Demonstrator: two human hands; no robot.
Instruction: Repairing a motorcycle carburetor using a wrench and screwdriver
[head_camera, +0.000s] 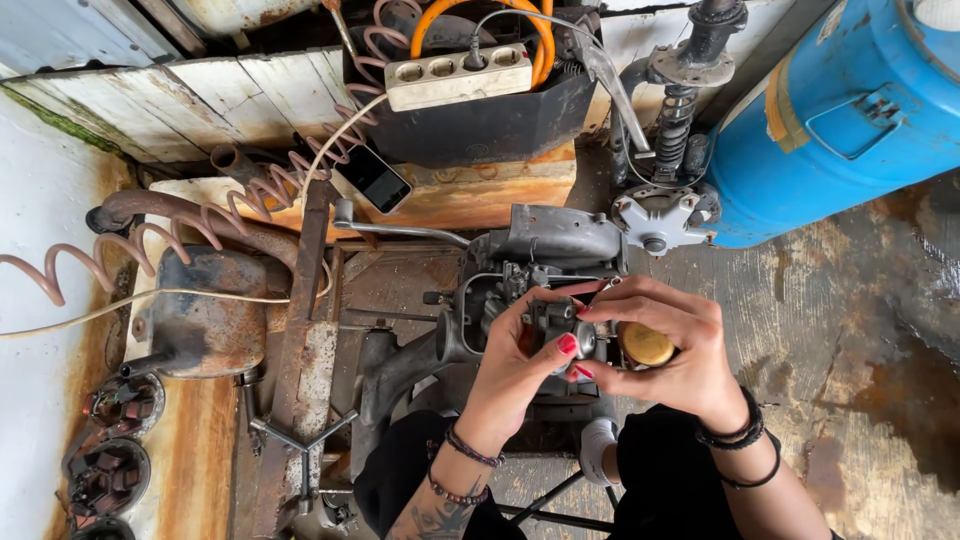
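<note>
My left hand (515, 365) is curled around a small grey metal engine part (553, 325), thumb pressing its face, holding it just in front of the engine block (545, 245) on the cluttered bench. My right hand (680, 345) closes in from the other side, fingers pinched on the same part with a round brass-coloured cap (645, 343) tucked under them; whether that cap is attached I cannot tell. A power strip (458, 75) and phone (372, 177) lie behind, a blue drum (850, 110) at right.

workshop | rusty metal parts (200, 315) | cross wrench (300, 445) | blue drum (850, 110)
</note>
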